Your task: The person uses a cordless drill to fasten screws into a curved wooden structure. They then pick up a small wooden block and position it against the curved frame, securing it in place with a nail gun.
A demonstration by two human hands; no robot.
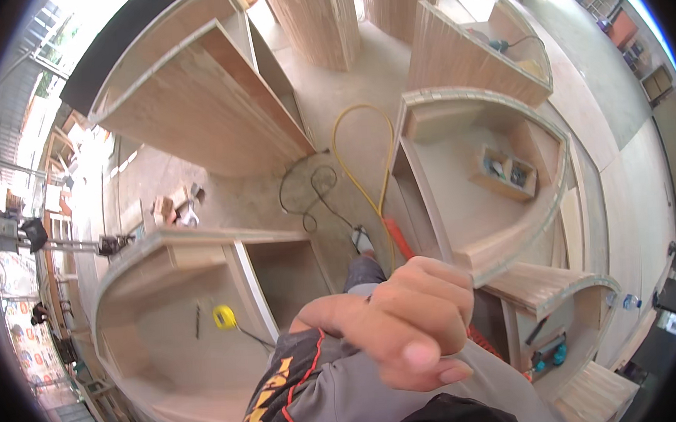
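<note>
My left hand [418,314] is raised close in front of my body, its fingers curled in and the thumb tip near a fingertip. No object shows in it. Its palm side is partly hidden. Behind the hand runs an orange coiled hose [398,240], joined to a yellow hose [337,137] looping over the floor; whether the hand touches it I cannot tell. My right hand does not show. To the left, a curved plywood cabinet [114,290] holds a yellow tape measure [224,317] and a thin dark stick [198,322].
On the right, another curved cabinet [461,203] carries a small wooden box [506,174] of hardware. Teal power tools [549,354] lie in the lower right cabinet. A tall plywood unit [208,110] stands ahead. A dark cable [306,190] crosses the floor near my sandalled foot [361,240].
</note>
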